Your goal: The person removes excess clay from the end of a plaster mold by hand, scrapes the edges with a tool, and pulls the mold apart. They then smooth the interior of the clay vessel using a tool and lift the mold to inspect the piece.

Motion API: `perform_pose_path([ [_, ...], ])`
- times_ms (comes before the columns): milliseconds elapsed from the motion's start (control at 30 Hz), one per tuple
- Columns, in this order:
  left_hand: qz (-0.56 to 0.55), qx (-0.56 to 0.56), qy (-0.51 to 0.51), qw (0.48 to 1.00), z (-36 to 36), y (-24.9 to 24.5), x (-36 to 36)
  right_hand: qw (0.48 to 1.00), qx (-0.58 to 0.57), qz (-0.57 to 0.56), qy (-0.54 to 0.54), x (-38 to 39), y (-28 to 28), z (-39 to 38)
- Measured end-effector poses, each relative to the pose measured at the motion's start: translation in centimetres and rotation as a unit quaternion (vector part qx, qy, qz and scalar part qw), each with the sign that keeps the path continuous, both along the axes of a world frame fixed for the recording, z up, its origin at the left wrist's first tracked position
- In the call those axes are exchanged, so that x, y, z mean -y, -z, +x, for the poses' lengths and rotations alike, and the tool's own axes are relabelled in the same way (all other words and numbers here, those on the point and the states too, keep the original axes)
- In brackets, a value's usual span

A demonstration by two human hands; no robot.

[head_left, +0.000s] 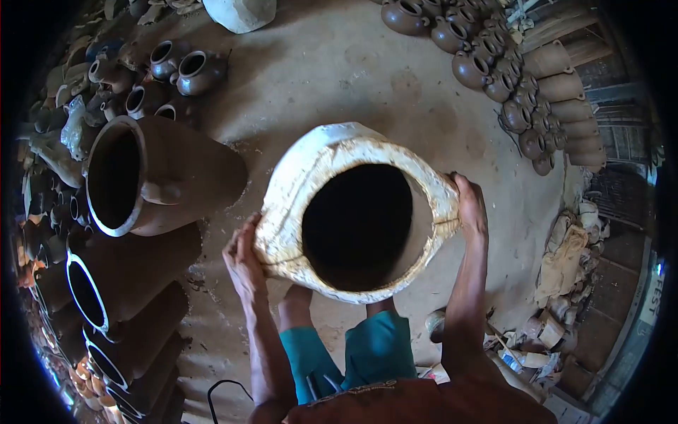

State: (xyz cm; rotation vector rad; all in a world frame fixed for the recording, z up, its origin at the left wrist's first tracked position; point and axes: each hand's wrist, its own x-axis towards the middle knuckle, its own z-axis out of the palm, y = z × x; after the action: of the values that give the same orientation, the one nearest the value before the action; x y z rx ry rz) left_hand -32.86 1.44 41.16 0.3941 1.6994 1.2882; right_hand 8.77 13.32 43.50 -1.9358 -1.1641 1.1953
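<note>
A large white mould [282,177] with a wide dark opening and a rough, yellowed rim is in front of my body, its mouth facing up toward me. My left hand [245,258] grips its left edge, fingers bent over the side. On the opposite edge, my right hand [471,203] holds the rim near a dark seam line. A second seam shows in the rim near my left hand. The inside is too dark to make out. My legs in green shorts are just below it.
Tall brown clay vessels [183,169] stand along the left, with small dark pots [201,74] behind them. More round pots [470,69] are stacked at the upper right. Another white piece [244,13] is at the top. Clutter and cloth [561,265] lie on the right.
</note>
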Motion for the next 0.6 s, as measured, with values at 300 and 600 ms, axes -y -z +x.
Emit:
perform_pose_path([
  [300,0.003,0.019,-0.093,0.995,-1.2,2.0,-7.5,0.995,0.065,-0.058,-0.039,-8.6,-0.5,-1.5],
  [600,-0.032,0.012,-0.119,0.992,-3.0,4.5,-12.4,0.989,0.095,-0.052,-0.102,-14.4,0.6,-1.9],
])
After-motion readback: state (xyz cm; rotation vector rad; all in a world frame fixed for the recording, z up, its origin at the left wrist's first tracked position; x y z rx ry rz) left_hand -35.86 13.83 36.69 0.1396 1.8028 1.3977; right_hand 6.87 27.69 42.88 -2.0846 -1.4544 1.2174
